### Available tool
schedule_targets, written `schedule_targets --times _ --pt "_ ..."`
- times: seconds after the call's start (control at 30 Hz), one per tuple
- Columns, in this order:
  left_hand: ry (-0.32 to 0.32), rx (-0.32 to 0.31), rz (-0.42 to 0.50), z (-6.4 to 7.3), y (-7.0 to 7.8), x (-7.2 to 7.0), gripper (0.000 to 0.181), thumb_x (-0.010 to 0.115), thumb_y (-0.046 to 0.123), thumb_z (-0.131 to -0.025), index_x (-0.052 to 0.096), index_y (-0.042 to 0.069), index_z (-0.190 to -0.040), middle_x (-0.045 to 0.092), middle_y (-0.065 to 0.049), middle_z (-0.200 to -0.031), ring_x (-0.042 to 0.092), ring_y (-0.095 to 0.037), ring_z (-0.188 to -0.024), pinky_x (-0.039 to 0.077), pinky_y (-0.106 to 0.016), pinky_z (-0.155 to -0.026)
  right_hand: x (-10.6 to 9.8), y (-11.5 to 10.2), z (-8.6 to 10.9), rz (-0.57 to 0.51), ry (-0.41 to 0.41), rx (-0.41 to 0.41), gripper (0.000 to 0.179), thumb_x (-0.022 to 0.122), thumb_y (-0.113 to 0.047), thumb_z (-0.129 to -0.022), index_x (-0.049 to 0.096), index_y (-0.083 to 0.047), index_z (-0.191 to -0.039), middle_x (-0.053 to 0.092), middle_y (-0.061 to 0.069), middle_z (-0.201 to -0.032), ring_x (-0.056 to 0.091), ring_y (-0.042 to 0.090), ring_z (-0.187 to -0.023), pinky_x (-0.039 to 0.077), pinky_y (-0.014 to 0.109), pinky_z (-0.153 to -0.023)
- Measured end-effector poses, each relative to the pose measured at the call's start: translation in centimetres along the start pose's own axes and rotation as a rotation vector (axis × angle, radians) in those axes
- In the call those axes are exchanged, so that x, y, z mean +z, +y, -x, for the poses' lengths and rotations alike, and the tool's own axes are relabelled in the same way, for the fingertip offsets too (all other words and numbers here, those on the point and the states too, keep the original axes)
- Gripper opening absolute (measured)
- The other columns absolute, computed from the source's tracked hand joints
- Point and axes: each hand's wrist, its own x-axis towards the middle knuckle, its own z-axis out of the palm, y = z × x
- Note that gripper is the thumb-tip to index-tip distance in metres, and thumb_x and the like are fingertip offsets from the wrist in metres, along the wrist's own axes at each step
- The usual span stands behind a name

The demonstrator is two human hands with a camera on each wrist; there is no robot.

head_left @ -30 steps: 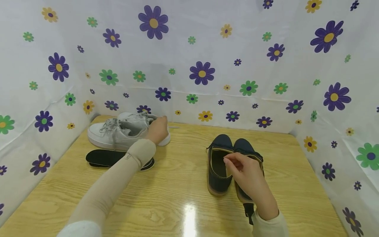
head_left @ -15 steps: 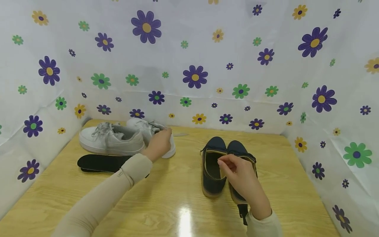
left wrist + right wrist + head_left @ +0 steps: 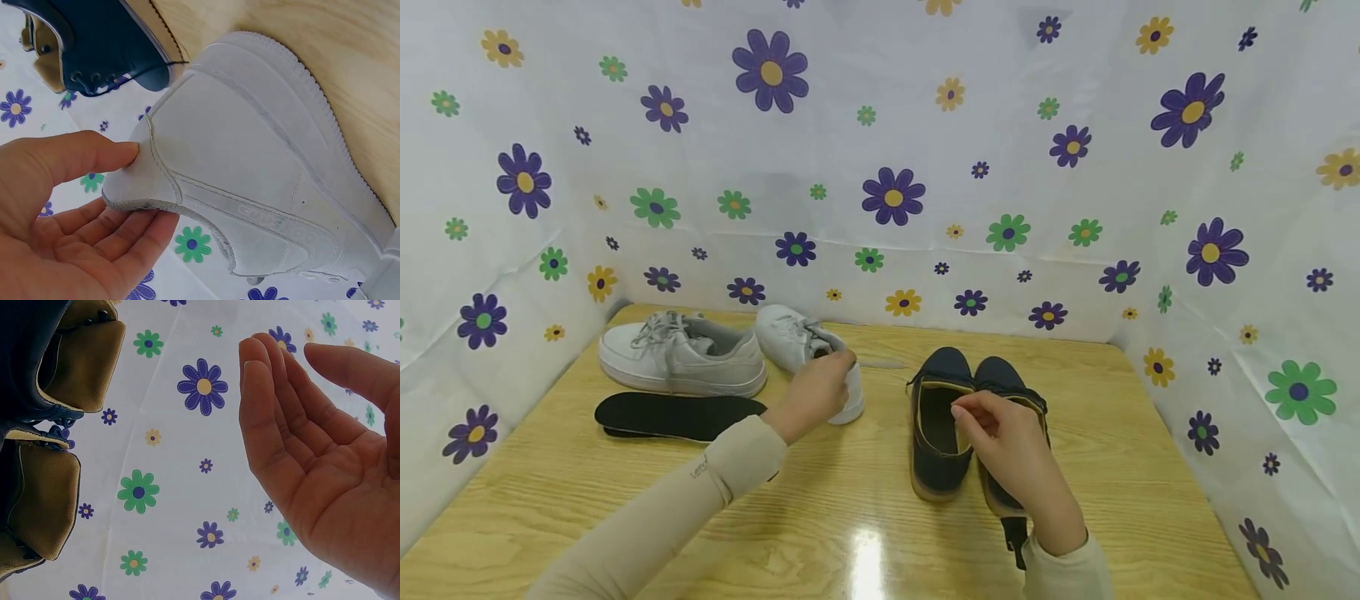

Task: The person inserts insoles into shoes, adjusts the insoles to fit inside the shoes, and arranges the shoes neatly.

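- Floral cloth (image 3: 827, 150): lines the back and both sides of the frame, lightly creased.
- Desk (image 3: 775, 542): wood-grained, spans the lower frame, glare at bottom centre. It looks smooth; a pushed shoe would probably slide.
- Dark shoes: left-hand one (image 3: 942, 469) and right-hand one (image 3: 997, 372), side by side right of centre, toes toward the top.
- Held white shoe (image 3: 784, 340): left of centre, toe toward upper left. Whether its sole lies flat cannot be told.
- Second white shoe (image 3: 718, 373): at left, just beside the held one; liable to be nudged should that shoe turn leftward.
- Black insoles (image 3: 673, 417): stacked slightly offset, below the second white shoe in the frame. The left sleeve (image 3: 730, 467) passes by their right end; a low forearm could drag them.
- Left hand (image 3: 816, 396): clamped on the held white shoe's heel collar. Gripped at one end only, the shoe could twist or drop if the pinch slips.
- Right hand (image 3: 1018, 446): holds nothing, thumb apart from fingertips. In the head view it overlaps the dark shoes; lowering it carelessly could knock them.
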Motion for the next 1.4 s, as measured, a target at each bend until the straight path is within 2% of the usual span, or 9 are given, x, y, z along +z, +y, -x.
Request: schedule_targets --times 0.2,0.4,0.7,0.93,1.1,1.4 --pt "-0.010 0.057 0.039 1.0 1.0 0.0 0.032 0.061 -0.006 -0.085 0.056 -0.005 -0.116 0.064 -0.018 -0.111 0.063 -0.031 -0.099 0.053 -0.042 -0.081 -0.1 0.0 0.0 0.003 0.001 -0.006 0.012 0.064 -0.012 -0.093 0.070 -0.005 -0.101 0.068 0.000 -0.085 0.062 0.010 -0.074 0.053 0.024 -0.068" --pt "-0.012 0.106 0.041 1.7 1.5 0.2 0.035 0.063 -0.006 -0.085 0.056 -0.003 -0.119 0.064 -0.017 -0.110 0.063 -0.030 -0.097 0.053 -0.040 -0.078 -0.1 0.1 0.0 0.001 0.002 -0.002 0.012 0.064 -0.011 -0.093 0.070 -0.004 -0.101 0.068 0.001 -0.086 0.062 0.011 -0.075 0.053 0.024 -0.069" --pt "-0.011 0.145 0.060 2.4 1.8 0.4 0.038 0.063 -0.006 -0.085 0.058 -0.002 -0.123 0.065 -0.016 -0.112 0.063 -0.031 -0.099 0.053 -0.042 -0.080 -0.2 0.2 0.0 -0.002 -0.004 0.000 0.014 0.063 -0.012 -0.094 0.070 -0.003 -0.102 0.068 0.001 -0.087 0.062 0.010 -0.075 0.053 0.024 -0.069" --pt "0.032 0.223 0.041 3.1 1.8 0.7 0.038 0.065 -0.007 -0.084 0.059 -0.002 -0.121 0.065 -0.017 -0.112 0.063 -0.031 -0.100 0.052 -0.043 -0.082 -0.2 0.2 0.0 -0.008 -0.009 0.008 0.014 0.063 -0.013 -0.094 0.070 -0.004 -0.102 0.068 0.001 -0.088 0.062 0.010 -0.077 0.053 0.024 -0.069" --pt "0.058 0.294 0.015 3.6 1.9 0.7 0.038 0.065 -0.007 -0.082 0.060 -0.002 -0.119 0.066 -0.015 -0.106 0.064 -0.029 -0.094 0.054 -0.041 -0.077 -0.2 0.3 0.0 -0.003 -0.008 0.009 0.014 0.063 -0.013 -0.094 0.070 -0.004 -0.102 0.068 0.000 -0.087 0.062 0.010 -0.076 0.053 0.024 -0.069" --pt "-0.003 0.345 0.025 4.0 2.0 0.7 0.038 0.064 -0.007 -0.084 0.060 0.000 -0.121 0.066 -0.014 -0.107 0.066 -0.027 -0.090 0.054 -0.038 -0.075 -0.3 0.5 -0.1 0.004 -0.005 0.017 0.014 0.063 -0.014 -0.094 0.070 -0.005 -0.102 0.067 0.000 -0.085 0.061 0.010 -0.074 0.053 0.024 -0.069"
